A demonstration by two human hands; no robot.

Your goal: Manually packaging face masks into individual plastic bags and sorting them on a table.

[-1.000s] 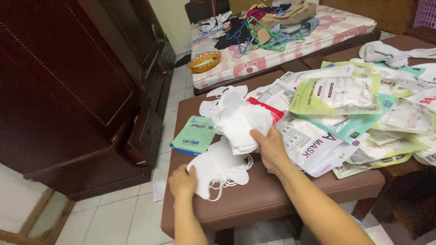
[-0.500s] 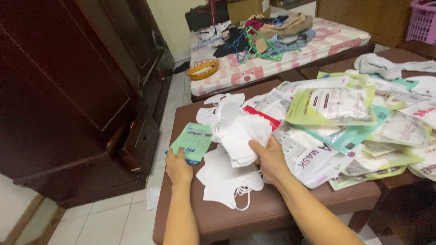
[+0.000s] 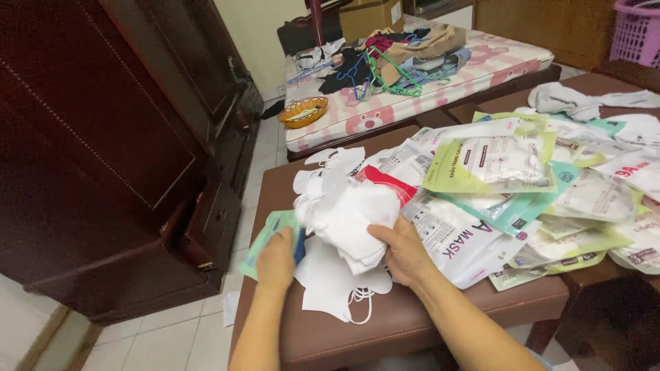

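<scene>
Home bedroom, used for sorting at a padded bench.

Recognised as a lived-in home by the mattress (image 3: 440, 89) in a pink patterned sheet, laid low on a dark frame. Piled on top of the mattress: loose clothes (image 3: 405, 48) and coloured plastic hangers (image 3: 385, 75). Just left of the mattress, at its corner, a small orange basket (image 3: 303, 111). Well left of the mattress, a tall dark wooden wardrobe (image 3: 103, 137) standing on pale floor tiles (image 3: 172, 336). In front of the mattress, a brown cushioned bench (image 3: 412, 323) strewn with white face masks (image 3: 344, 220) and their packets (image 3: 495, 165). Far right of the mattress, a purple laundry basket (image 3: 636, 31).
</scene>
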